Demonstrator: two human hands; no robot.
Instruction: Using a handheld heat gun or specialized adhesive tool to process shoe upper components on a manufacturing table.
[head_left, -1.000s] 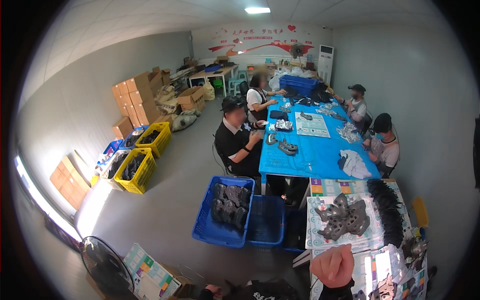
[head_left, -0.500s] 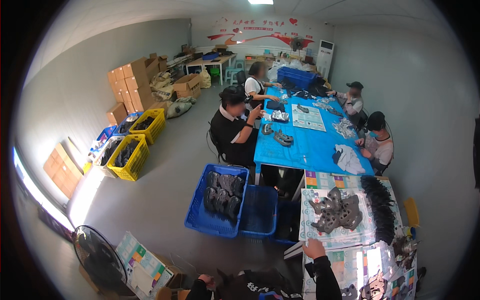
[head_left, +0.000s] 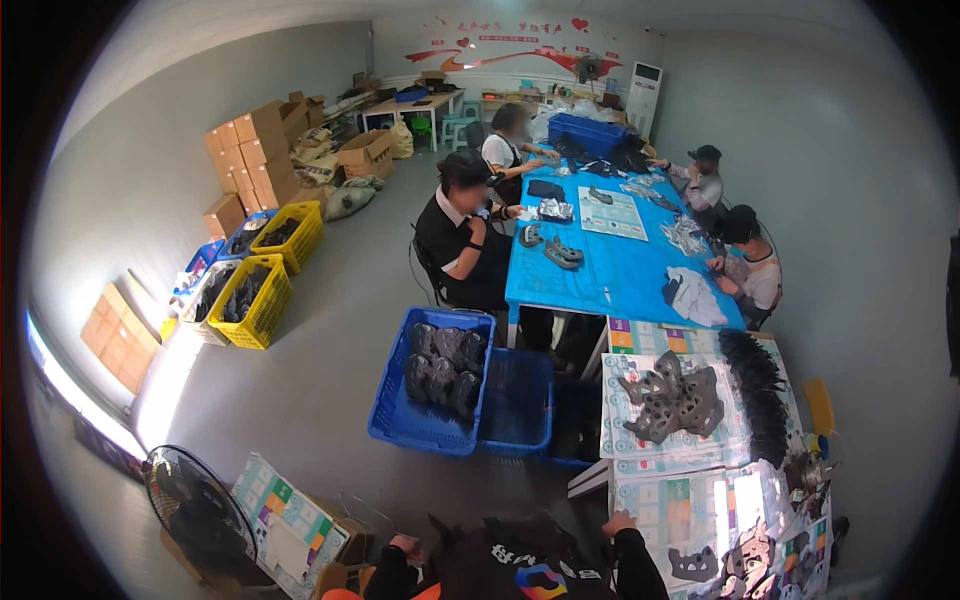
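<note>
My left hand (head_left: 408, 547) is low in the view, left of my dark printed clothing, with its fingers curled in. Bent fingers also show on my right hand (head_left: 620, 522), at the left edge of the near table (head_left: 650, 492). I see nothing in either hand, but their insides are hidden. Ahead of my right hand lies a pile of grey clog-like pieces with cut-out holes (head_left: 672, 402). A dense row of black pieces (head_left: 756, 400) runs along its right. Closer to me are a grey piece with holes (head_left: 692, 564) and a sunlit heap of similar pieces (head_left: 752, 560).
A blue crate of dark shoe-like pieces (head_left: 385, 425) and another blue crate (head_left: 516, 447) stand beyond my hands. Several people sit around the blue-covered table (head_left: 585, 285). A floor fan (head_left: 200, 515) and a tilted printed board (head_left: 290, 525) are at the lower left.
My right hand has drawn back from above the table to its left edge. The view has shifted slightly. The seated person at the table's near left has lowered a raised hand.
</note>
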